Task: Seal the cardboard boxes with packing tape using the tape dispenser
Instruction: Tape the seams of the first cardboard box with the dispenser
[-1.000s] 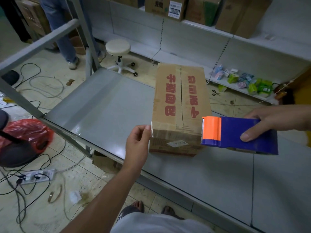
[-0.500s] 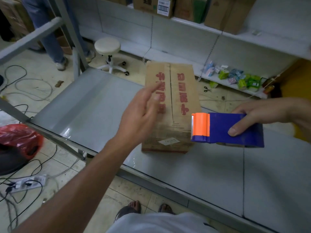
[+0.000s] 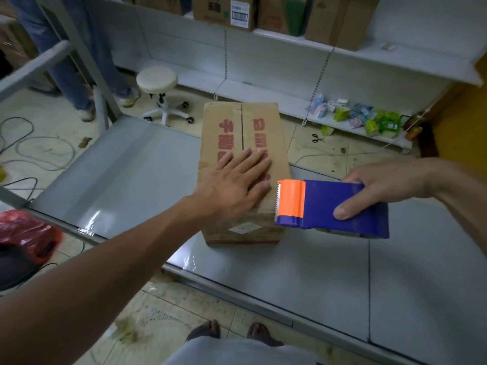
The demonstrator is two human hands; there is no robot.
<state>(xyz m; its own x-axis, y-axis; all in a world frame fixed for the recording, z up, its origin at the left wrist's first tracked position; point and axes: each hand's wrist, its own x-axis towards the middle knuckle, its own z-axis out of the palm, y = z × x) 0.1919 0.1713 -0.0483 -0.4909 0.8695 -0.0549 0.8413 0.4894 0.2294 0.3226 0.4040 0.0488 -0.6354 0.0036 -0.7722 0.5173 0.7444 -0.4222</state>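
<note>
On top of the cardboard box (image 3: 242,133), the left hand (image 3: 234,181) is laid flat, fingers spread; at 3 o'clock, the tape dispenser (image 3: 332,208) is gripped by the right hand (image 3: 379,191).

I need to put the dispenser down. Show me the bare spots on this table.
Bare grey table lies left of the box, out to the frame post. More lies right of the box, under and past the dispenser in the right hand. It is crowded at the box, with the left hand flat on top.
</note>
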